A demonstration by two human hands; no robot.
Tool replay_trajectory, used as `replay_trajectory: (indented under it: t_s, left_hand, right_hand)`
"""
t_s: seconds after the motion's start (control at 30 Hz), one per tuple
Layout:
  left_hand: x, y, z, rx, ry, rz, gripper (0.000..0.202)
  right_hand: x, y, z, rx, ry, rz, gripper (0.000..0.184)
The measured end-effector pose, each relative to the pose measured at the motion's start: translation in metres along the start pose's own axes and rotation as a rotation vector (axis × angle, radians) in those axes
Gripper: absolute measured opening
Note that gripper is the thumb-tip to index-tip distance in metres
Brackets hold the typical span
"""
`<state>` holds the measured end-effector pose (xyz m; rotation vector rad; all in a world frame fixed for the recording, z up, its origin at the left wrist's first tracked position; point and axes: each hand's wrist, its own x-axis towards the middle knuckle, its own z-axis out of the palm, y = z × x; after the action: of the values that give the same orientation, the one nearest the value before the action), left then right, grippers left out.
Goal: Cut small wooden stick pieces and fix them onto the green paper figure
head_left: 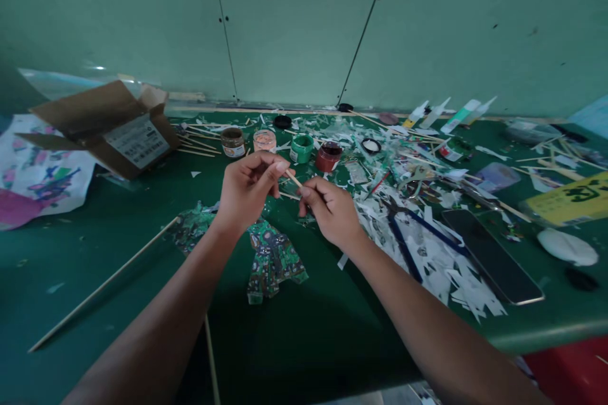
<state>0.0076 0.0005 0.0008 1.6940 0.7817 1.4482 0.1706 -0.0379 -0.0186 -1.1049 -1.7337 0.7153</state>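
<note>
We hold a short wooden stick (pixel 293 178) between both hands above the green table (pixel 118 234). Our left hand (pixel 249 190) pinches its far end with closed fingertips, and our right hand (pixel 332 210) closes on its near end. Just beyond the grip stand small paint jars (pixel 301 147). Below it lie green paper cutouts (pixel 270 259); right of it, paper scraps (pixel 427 247).

Both hands raised over green worktop (pixel 118 247), pinching one short wooden stick (pixel 293 179) betw. them: left hand (pixel 247 193) fingertips on its upper end, right hand (pixel 332 210) on lower end. Below hands, printed paper cutouts (pixel 270 259) lie flat. Behind: paint jars (pixel 301 147) in a row. Left: open cardboard box (pixel 111 130), long skewer (pixel 104 285). Right: paper scraps (pixel 441 253), dark phone (pixel 491 256).
</note>
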Motion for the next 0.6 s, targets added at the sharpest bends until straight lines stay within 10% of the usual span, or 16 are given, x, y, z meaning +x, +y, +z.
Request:
replay_trajectory:
  t_s: [0.2,0.37,0.6]
  left_hand:
    - [-0.003,-0.001,0.013,-0.064,-0.04,-0.011,0.021]
    - [-0.005,0.009,0.006,0.181,0.144,0.22,0.025]
    - [-0.008,0.004,0.001,0.669,-0.246,0.188,0.025]
  right_hand:
    - [0.0,0.002,-0.002,0.038,0.022,0.025,0.017]
    - [0.007,0.006,-0.01,-0.12,0.072,-0.135,0.03]
    - [0.01,0.011,-0.015,-0.18,0.178,-0.159,0.012]
